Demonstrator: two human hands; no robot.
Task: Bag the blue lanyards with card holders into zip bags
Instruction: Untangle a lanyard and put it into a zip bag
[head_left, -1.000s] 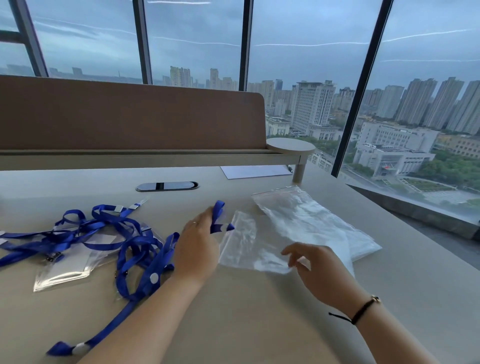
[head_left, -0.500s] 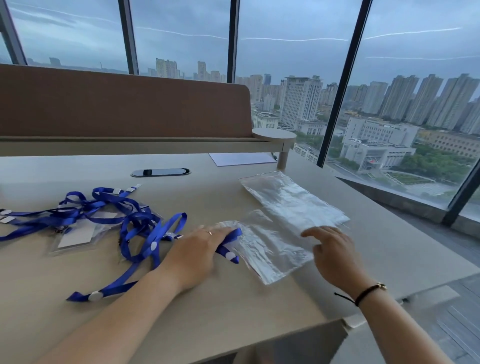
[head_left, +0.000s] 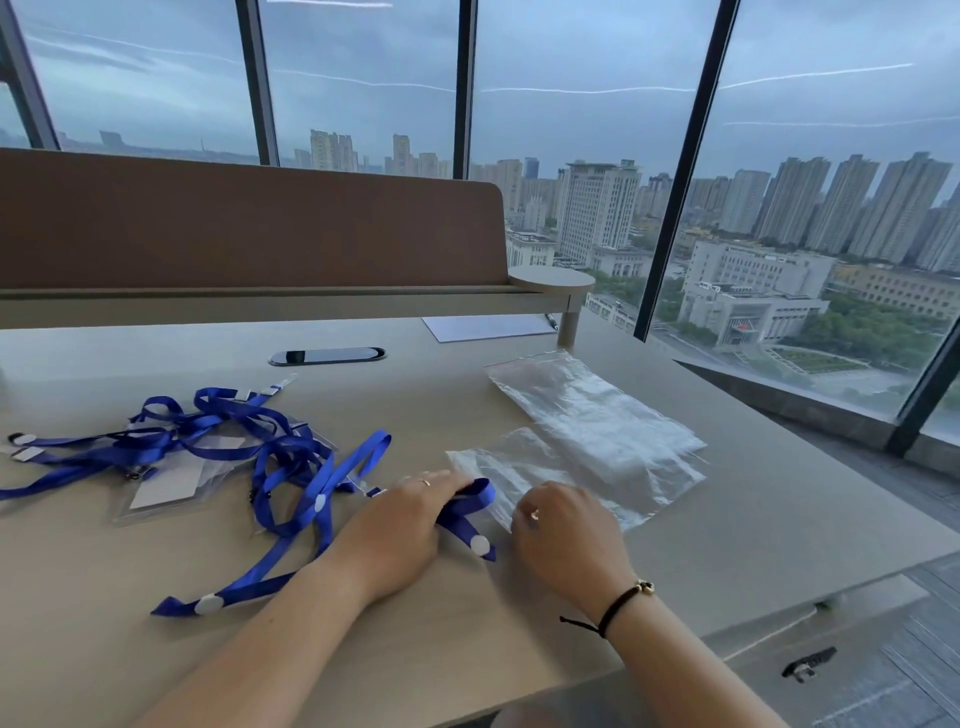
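- Centrally, near the desk's (head_left: 519, 639) front edge, the person's left hand (head_left: 400, 525) lies palm down with its fingers curled round a folded loop of blue lanyard (head_left: 467, 506), pressing it to the surface; a white round fastener shows on the strap just below the fingers.
- Right hand (head_left: 563, 530): knuckles up, fingers curled down at the near edge of a single zip bag (head_left: 566, 480); whether the fingertips pinch the plastic cannot be told, since the back of the hand hides them. A dark cord bracelet (head_left: 618, 605) circles the wrist.
- Single zip bag: flat and clear, just beside the held loop, its far part overlapping a stack of zip bags (head_left: 582, 400) that runs toward the desk's right edge.
- Tangle of blue lanyards (head_left: 218, 436): spread toward the left edge, lying over clear card holders (head_left: 166, 483) with pale inserts; one strap trails to the front, ending in a white fastener.
- Toward the back edge: a dark oval cable port (head_left: 327, 356), a white sheet of paper (head_left: 488, 327), and a brown divider panel (head_left: 249, 228) above a low shelf.
- Beyond the desk: tall windows (head_left: 571, 93) onto a grey city skyline.
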